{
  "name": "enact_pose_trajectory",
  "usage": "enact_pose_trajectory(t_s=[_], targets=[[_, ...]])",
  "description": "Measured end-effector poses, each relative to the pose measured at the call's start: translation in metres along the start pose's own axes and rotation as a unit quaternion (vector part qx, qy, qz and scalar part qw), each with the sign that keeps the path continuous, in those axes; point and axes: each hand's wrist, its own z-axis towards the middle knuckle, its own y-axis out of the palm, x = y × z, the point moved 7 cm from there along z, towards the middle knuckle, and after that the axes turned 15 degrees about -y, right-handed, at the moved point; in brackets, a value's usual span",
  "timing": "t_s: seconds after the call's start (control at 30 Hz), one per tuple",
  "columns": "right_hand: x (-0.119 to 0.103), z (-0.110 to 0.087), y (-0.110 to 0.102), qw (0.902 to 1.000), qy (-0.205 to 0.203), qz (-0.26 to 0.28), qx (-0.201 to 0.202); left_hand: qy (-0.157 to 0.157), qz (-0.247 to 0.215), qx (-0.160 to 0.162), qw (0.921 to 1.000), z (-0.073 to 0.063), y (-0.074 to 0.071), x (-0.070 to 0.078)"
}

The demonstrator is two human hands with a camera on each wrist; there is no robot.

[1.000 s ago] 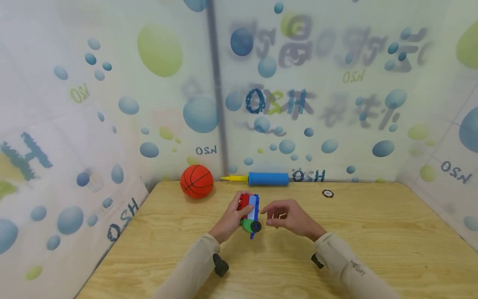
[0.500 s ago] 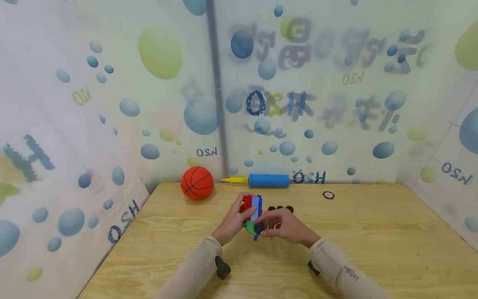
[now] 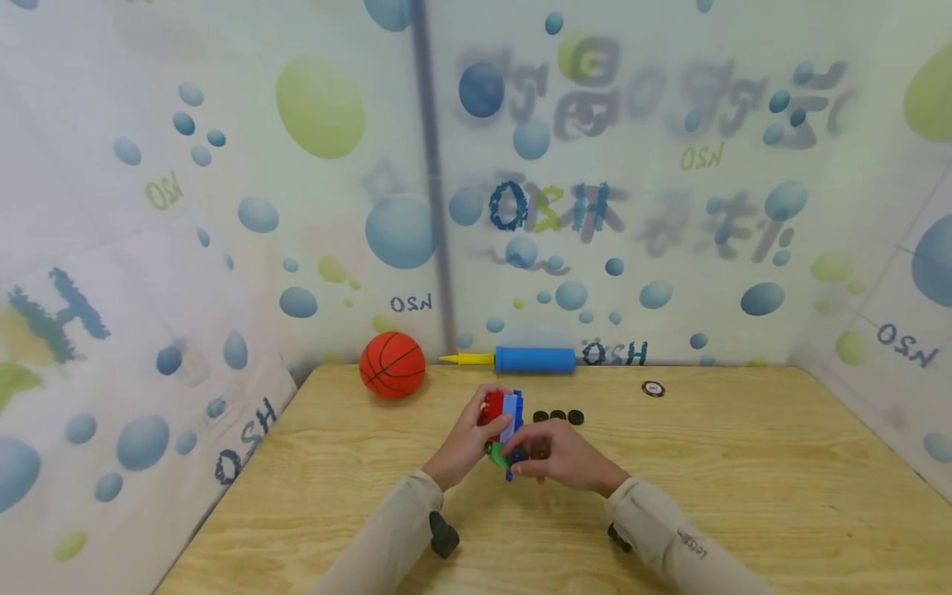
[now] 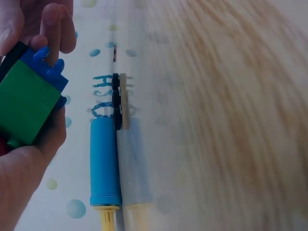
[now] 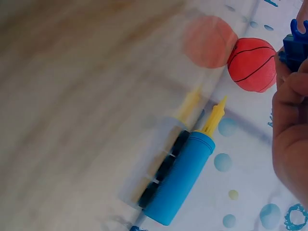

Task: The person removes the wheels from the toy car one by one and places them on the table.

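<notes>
A toy vehicle [image 3: 510, 409] in red, light blue, green and dark blue is held up over the table by my left hand [image 3: 461, 442], thumb across its light blue side. My right hand [image 3: 571, 459] reaches its lower end, thumb and index finger pinching the black wheel [image 3: 520, 452] there; those fingers partly hide the wheel. In the left wrist view the toy's green block [image 4: 30, 102] and blue hooks [image 4: 45, 62] show. At the right wrist view's edge, a dark blue hooked end [image 5: 294, 48] appears beside the fingers.
Three loose black wheels [image 3: 558, 416] lie in a row beyond my right hand. Along the back stand a red ball [image 3: 392, 365] with black lines and a blue hand pump [image 3: 535, 359] with a yellow nozzle. A round chip [image 3: 654, 388] lies back right on the wooden table [image 3: 744, 463].
My right hand has moved left onto the toy's black wheel, uncovering the loose wheels behind it. My left hand and the toy have shifted slightly right.
</notes>
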Motion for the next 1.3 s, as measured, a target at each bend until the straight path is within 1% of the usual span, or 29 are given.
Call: enact_pose_trajectory(t_s=[0.1, 0.3, 0.5, 0.6, 0.73, 0.83, 0.93, 1.1, 1.2, 1.3], targets=[[0.000, 0.003, -0.001, 1.0000, 0.000, -0.005, 0.003, 0.001, 0.000, -0.001, 1.0000, 0.000, 0.000, 0.001], [-0.004, 0.007, -0.003, 0.9999, 0.005, -0.008, 0.009, 0.014, -0.008, 0.003, 0.9999, -0.001, 0.000, 0.004], [-0.007, 0.008, -0.005, 0.9997, 0.015, -0.011, 0.018, 0.020, 0.006, 0.013, 0.9997, -0.001, 0.002, 0.005], [-0.007, 0.008, -0.005, 0.9992, 0.027, -0.007, 0.028, 0.019, 0.013, 0.014, 0.9996, 0.000, 0.002, 0.005], [-0.007, 0.008, -0.003, 0.9982, 0.046, 0.004, 0.039, 0.011, 0.017, 0.010, 0.9997, 0.001, 0.003, 0.003], [-0.008, 0.008, -0.002, 0.9977, 0.050, 0.005, 0.045, 0.008, 0.016, 0.013, 0.9998, 0.001, 0.003, 0.002], [-0.010, 0.009, -0.002, 0.9977, 0.042, -0.019, 0.050, 0.010, 0.018, 0.018, 0.9996, 0.000, 0.002, 0.003], [-0.020, 0.012, -0.007, 0.9952, 0.007, -0.081, 0.055, 0.019, 0.023, 0.029, 0.9991, 0.000, -0.002, 0.008], [-0.025, 0.015, -0.010, 0.9937, -0.006, -0.095, 0.059, 0.032, 0.025, 0.034, 0.9986, -0.001, -0.004, 0.014], [-0.027, 0.016, -0.011, 0.9941, -0.009, -0.090, 0.060, 0.037, 0.031, 0.038, 0.9981, -0.002, -0.005, 0.017]])
